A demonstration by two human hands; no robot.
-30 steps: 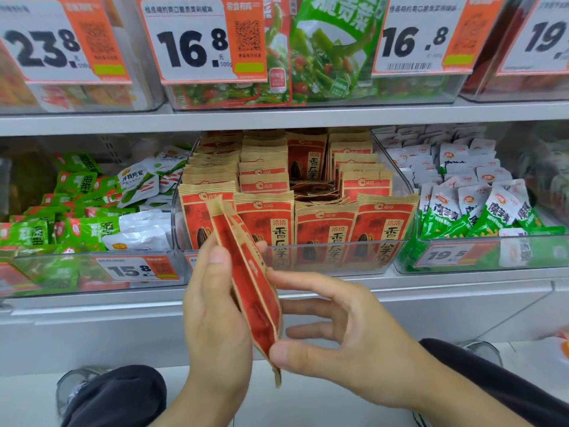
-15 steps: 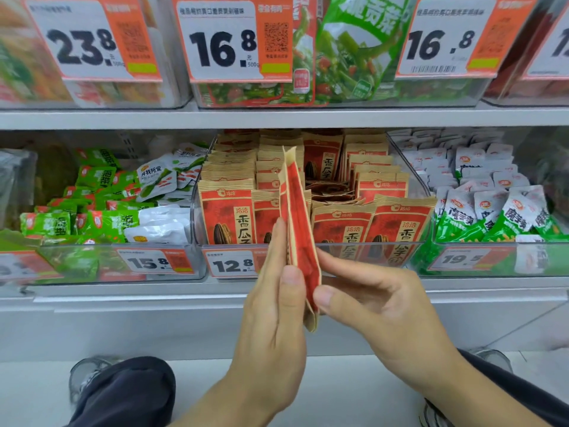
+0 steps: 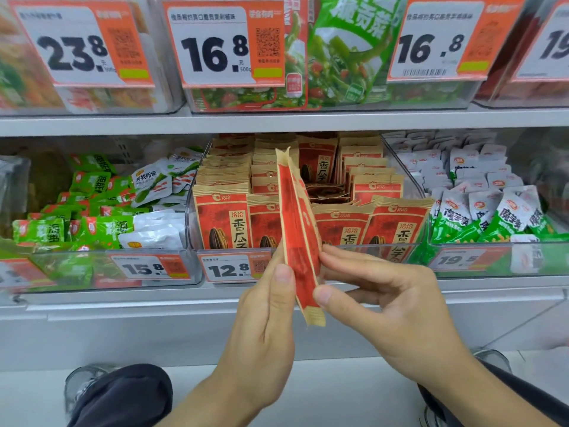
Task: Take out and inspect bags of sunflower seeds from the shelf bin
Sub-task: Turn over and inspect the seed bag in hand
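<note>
I hold a red and tan bag of sunflower seeds (image 3: 298, 229) edge-on and nearly upright in front of the shelf. My left hand (image 3: 264, 322) presses its left face with the thumb near the lower part. From the right, my right hand (image 3: 391, 306) pinches it, thumb low and fingertips on the far side. Behind it stands the clear shelf bin (image 3: 308, 257), priced 12.8 and packed with several rows of the same bags (image 3: 221, 217).
A clear bin of green and white snack packs (image 3: 92, 223) sits to the left, and one of white and green packs (image 3: 492, 217) to the right. Bins with price cards (image 3: 215, 44) fill the upper shelf. My dark-trousered knees (image 3: 123, 396) flank the floor below.
The bag went from tilted with its top to the left, low by the shelf edge, to nearly upright and higher in front of the bin. Both hands rose with it.
</note>
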